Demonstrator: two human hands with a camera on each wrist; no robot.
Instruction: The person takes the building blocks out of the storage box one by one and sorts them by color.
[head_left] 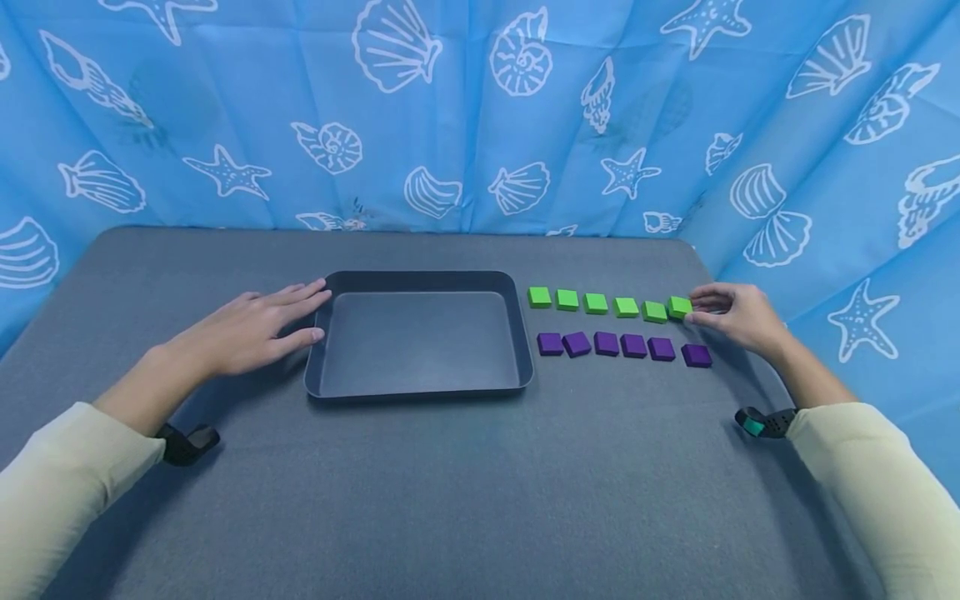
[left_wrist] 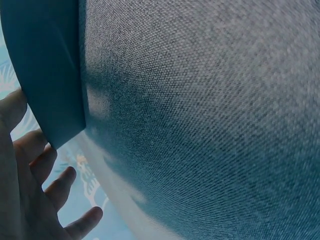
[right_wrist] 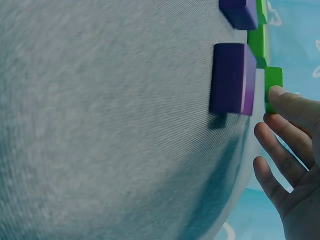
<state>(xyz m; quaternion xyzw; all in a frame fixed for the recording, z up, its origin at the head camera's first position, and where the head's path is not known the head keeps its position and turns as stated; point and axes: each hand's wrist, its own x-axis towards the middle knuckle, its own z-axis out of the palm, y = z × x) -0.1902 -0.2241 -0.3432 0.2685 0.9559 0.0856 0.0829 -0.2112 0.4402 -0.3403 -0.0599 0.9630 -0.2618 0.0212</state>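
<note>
A dark grey rectangular tray (head_left: 420,392) lies at the table's middle. My left hand (head_left: 251,329) reaches its left side with fingers extended, fingertips at the rim; in the left wrist view the fingers (left_wrist: 32,145) are spread beside the tray wall (left_wrist: 47,65). To the tray's right, several green blocks (head_left: 596,303) form a row, with several purple blocks (head_left: 606,343) in a row nearer me. My right hand (head_left: 738,315) pinches the rightmost green block (head_left: 679,307) between thumb and fingers. In the right wrist view, the thumb presses that green block (right_wrist: 273,82), beyond a purple block (right_wrist: 230,80).
The grey cloth-covered table (head_left: 480,500) extends in front of the tray and blocks. A blue curtain (head_left: 465,108) with white shells and starfish hangs behind the table and along its right side. Black straps (head_left: 187,444) are on both wrists.
</note>
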